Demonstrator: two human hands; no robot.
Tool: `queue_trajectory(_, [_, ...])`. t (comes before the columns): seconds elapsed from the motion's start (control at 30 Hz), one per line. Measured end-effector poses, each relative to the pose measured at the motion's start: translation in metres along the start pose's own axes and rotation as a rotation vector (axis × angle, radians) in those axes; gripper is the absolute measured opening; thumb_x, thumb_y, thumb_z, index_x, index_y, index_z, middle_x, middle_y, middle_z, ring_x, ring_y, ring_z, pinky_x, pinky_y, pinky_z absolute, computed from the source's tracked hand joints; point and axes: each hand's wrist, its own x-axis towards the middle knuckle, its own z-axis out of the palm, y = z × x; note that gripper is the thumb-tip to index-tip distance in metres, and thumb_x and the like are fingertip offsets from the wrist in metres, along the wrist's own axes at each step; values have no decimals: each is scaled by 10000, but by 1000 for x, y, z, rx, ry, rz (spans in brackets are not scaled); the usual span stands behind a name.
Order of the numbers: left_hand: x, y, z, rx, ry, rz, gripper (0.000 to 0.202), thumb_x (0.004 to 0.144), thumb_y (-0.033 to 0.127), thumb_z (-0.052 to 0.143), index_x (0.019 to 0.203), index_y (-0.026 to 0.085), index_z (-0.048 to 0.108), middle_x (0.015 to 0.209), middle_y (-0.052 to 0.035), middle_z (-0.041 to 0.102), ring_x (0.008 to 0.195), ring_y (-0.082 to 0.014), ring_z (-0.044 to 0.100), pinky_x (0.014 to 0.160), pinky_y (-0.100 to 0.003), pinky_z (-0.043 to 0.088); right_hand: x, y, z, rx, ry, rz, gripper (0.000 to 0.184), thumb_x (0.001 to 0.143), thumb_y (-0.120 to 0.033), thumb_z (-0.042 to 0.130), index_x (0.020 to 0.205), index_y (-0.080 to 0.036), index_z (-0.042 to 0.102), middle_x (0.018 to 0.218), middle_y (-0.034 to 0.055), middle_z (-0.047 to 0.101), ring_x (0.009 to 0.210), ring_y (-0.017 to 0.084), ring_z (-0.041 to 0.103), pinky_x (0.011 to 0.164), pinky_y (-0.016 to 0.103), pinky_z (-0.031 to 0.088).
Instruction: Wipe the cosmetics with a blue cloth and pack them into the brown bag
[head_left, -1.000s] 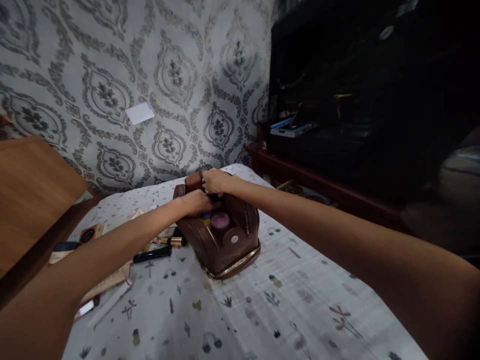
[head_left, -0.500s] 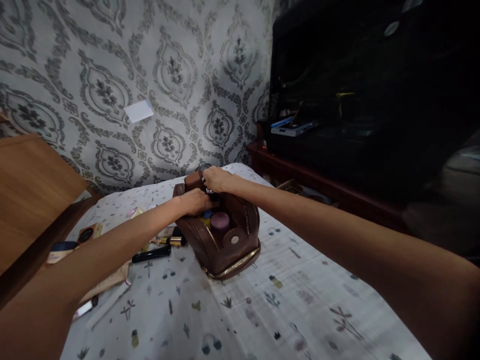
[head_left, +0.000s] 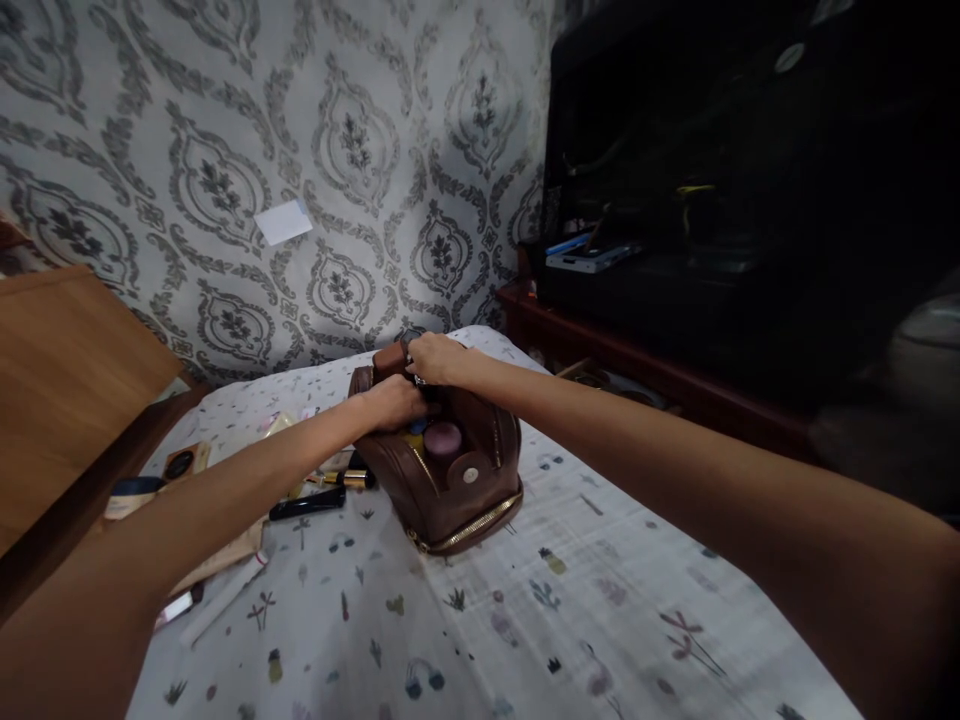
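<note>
- Closest to my feed, low in the frame, is the bed sheet (head_left: 570,620), white with little plant and animal prints. Both forearms run up over it from the bottom corners.
- Left of centre there's a scatter of makeup bits on the sheet: a white pencil-like stick (head_left: 221,600), a black tube (head_left: 307,503), a gold lipstick (head_left: 349,479), and a small tan card with a dark round thing on it (head_left: 182,464). A navy-capped jar (head_left: 129,494) sits further left, right by the wooden edge.
- Dead centre is the brown pouch (head_left: 450,490), standing on the sheet with its top unzipped. A purple round lid (head_left: 443,437) and something blue-yellow show inside.
- The left hand (head_left: 394,403) is at the near-left rim of the opening, fingers curled down into it. Whether it has hold of anything, I can't tell, the fingertips are hidden.
- The right hand (head_left: 435,358) is just behind, closed on the pouch's top back edge, and I can't make out exactly what it pinches.
- Far back: patterned wallpaper (head_left: 360,150) with a white slip (head_left: 283,221) stuck on it upper left, and a dark cabinet (head_left: 735,200) upper right.
</note>
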Motion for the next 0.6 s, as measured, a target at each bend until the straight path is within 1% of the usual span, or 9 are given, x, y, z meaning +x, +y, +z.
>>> queue_trajectory(0.07, [1, 0, -4, -2, -41, 13, 306, 892, 127, 567, 1122, 261, 717, 955, -56, 775, 845, -187, 701, 707, -266, 478, -5, -1, -6, -13, -15, -8, 328, 954, -209, 564, 1229, -96, 703, 1248, 194, 703, 1171, 281, 673, 914, 279, 536])
queue_trajectory(0.17, [1, -1, -11, -18, -88, 16, 348, 893, 134, 571, 1179, 289, 696, 972, -35, 779, 836, -180, 707, 689, -250, 476, -14, -4, -15, -28, -33, -17, 327, 925, -126, 572, 1223, -98, 703, 1231, 183, 714, 1145, 274, 686, 914, 276, 534])
queue_trajectory(0.23, [-1, -3, -16, -33, -98, 10, 373, 891, 140, 578, 1204, 313, 682, 1006, -18, 781, 864, -175, 713, 701, -240, 481, -18, -6, -20, -32, -38, -14, 333, 903, -105, 596, 1218, -110, 706, 1222, 176, 719, 1127, 273, 695, 913, 277, 537])
queue_trajectory(0.37, [-5, -6, -31, -85, -118, -14, 434, 860, 175, 616, 1246, 369, 655, 1126, 10, 768, 960, -183, 715, 750, -238, 499, -24, -8, -24, -27, -28, 0, 340, 880, -115, 634, 1211, -118, 710, 1225, 183, 714, 1114, 290, 698, 883, 299, 557])
queue_trajectory(0.47, [-8, -10, -43, -183, -157, -69, 470, 815, 146, 619, 1220, 380, 671, 1146, 30, 763, 977, -183, 710, 780, -240, 504, -24, -8, -25, -18, -17, -2, 359, 851, -106, 668, 1207, -124, 710, 1232, 179, 711, 1122, 285, 693, 884, 291, 553])
queue_trajectory(0.53, [-9, -13, -50, -253, -151, -95, 445, 789, 119, 600, 1156, 348, 706, 1100, 29, 771, 946, -182, 707, 775, -236, 502, -24, -7, -26, -14, -17, -6, 374, 830, -102, 696, 1203, -120, 708, 1227, 180, 712, 1126, 285, 690, 888, 285, 545])
queue_trajectory(0.6, [-11, -16, -55, -302, -126, -104, 375, 772, 106, 583, 1059, 290, 740, 1021, 15, 777, 898, -181, 698, 761, -230, 499, -24, -7, -27, -12, -14, -11, 372, 829, -106, 707, 1200, -114, 702, 1226, 189, 708, 1135, 291, 683, 892, 293, 541])
